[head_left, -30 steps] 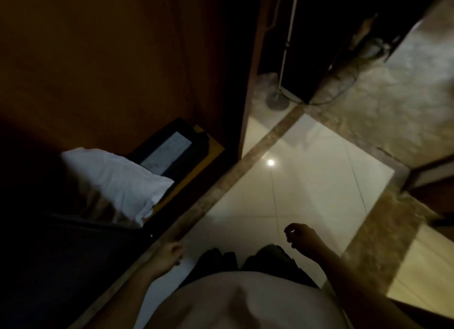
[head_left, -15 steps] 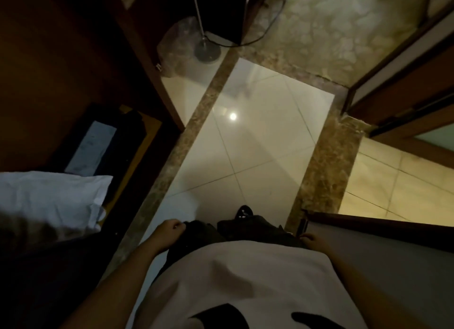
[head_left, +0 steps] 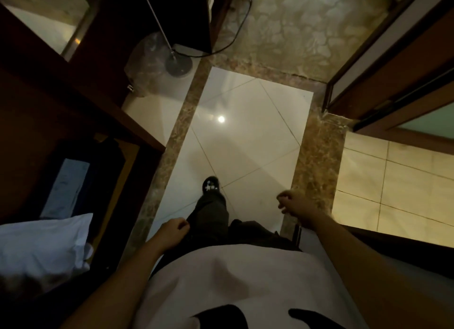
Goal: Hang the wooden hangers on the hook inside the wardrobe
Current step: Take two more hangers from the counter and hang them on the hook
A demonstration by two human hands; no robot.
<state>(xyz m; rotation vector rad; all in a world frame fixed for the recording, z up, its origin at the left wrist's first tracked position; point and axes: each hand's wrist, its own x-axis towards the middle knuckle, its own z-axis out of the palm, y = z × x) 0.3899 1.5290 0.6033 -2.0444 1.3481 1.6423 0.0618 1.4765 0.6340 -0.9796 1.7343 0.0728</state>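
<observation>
No wooden hanger and no hook show in the head view. The dark wooden wardrobe (head_left: 73,102) stands open at the left, its side panel ending near the tiled floor. My left hand (head_left: 172,230) hangs beside my thigh with loosely curled fingers and holds nothing. My right hand (head_left: 294,206) is out to the right over the marble floor border, fingers loosely curled, also holding nothing. One dark shoe (head_left: 210,184) is stepped forward on the white tile.
A white pillow (head_left: 41,245) and folded dark and pale blue cloth (head_left: 66,186) lie in the wardrobe's bottom. A floor lamp base (head_left: 178,64) with a black cable stands ahead. A wooden door frame (head_left: 393,66) and a yellowish tiled floor (head_left: 393,179) are at the right.
The view has turned away from the wardrobe toward the corridor. My right hand swung back to my side and then out to the right; one foot has stepped forward.
</observation>
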